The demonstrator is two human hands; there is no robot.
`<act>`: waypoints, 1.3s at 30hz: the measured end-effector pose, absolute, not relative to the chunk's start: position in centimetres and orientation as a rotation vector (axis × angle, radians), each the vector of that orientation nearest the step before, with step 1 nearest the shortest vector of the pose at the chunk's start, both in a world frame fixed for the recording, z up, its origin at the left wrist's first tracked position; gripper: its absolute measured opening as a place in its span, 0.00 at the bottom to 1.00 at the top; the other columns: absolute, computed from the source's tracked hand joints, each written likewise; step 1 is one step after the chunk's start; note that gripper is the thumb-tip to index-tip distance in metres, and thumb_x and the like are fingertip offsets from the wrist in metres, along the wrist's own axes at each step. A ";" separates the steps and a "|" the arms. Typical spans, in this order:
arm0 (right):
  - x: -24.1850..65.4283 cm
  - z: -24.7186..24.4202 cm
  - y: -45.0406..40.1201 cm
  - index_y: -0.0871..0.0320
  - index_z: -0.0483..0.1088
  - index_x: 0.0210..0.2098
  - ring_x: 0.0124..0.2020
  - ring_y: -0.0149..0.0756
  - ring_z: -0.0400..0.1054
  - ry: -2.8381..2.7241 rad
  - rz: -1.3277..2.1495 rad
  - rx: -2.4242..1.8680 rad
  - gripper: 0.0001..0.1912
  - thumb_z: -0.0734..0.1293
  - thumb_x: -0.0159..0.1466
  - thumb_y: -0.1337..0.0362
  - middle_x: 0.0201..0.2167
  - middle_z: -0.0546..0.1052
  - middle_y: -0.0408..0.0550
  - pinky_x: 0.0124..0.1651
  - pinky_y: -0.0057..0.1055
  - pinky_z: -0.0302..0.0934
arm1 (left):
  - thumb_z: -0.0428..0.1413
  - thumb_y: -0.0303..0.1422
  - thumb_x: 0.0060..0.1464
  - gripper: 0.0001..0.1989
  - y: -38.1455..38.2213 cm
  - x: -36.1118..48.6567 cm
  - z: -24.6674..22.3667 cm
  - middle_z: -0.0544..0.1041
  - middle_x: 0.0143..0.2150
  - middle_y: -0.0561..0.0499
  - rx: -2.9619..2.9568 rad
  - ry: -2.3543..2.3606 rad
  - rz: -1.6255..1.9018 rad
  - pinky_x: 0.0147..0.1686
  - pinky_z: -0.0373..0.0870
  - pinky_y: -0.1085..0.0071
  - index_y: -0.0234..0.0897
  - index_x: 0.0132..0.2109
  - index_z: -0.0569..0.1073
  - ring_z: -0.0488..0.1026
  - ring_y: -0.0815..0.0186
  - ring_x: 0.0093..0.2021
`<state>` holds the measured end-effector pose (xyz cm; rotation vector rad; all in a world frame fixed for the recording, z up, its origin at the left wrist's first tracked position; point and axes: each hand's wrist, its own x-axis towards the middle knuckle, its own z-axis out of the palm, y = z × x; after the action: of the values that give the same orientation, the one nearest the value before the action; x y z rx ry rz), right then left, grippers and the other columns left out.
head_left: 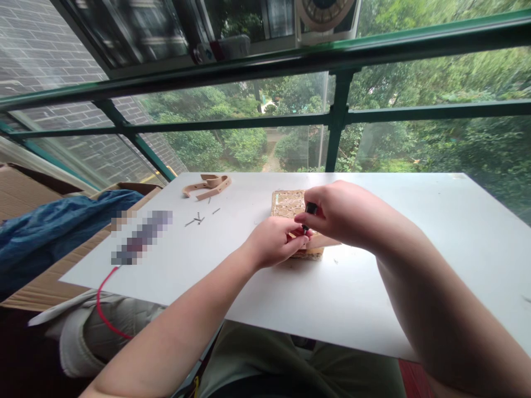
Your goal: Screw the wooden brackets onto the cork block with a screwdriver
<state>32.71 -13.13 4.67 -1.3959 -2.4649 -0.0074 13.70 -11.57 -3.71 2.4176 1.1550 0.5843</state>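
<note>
A woven, tan box-like piece (287, 202) rests on the white table, with a light wooden strip (324, 241) lying across it. Over the piece, my right hand (329, 213) is closed round a small black-handled tool (310, 209) that points down. My left hand (277, 241) is pinched at the tool's lower end, just above the wooden strip. Whatever sits between its fingertips is too small to make out. Both hands nearly touch each other.
Curved wooden pieces (213, 187) lie at the back left of the white table (174, 282), with several screws (199, 219) in front of them. A blurred-out object with a red cable (99, 303) is further left. Cardboard boxes (53, 282) with blue cloth stand beside the table.
</note>
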 end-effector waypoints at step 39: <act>32.9 5.4 -13.6 0.56 0.69 0.28 0.19 0.28 0.49 -2.528 0.037 -1.297 0.10 0.62 0.63 0.60 0.18 0.66 0.42 0.25 0.30 0.42 | 0.55 0.34 0.58 0.07 -11.4 13.7 -3.6 0.82 0.32 0.55 2.424 1.125 0.621 0.34 0.68 0.72 0.41 0.39 0.78 0.76 0.67 0.32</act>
<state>32.94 -13.57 5.38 -1.2967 -2.5284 0.0367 13.70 -11.43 -3.57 2.4243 1.1251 0.6209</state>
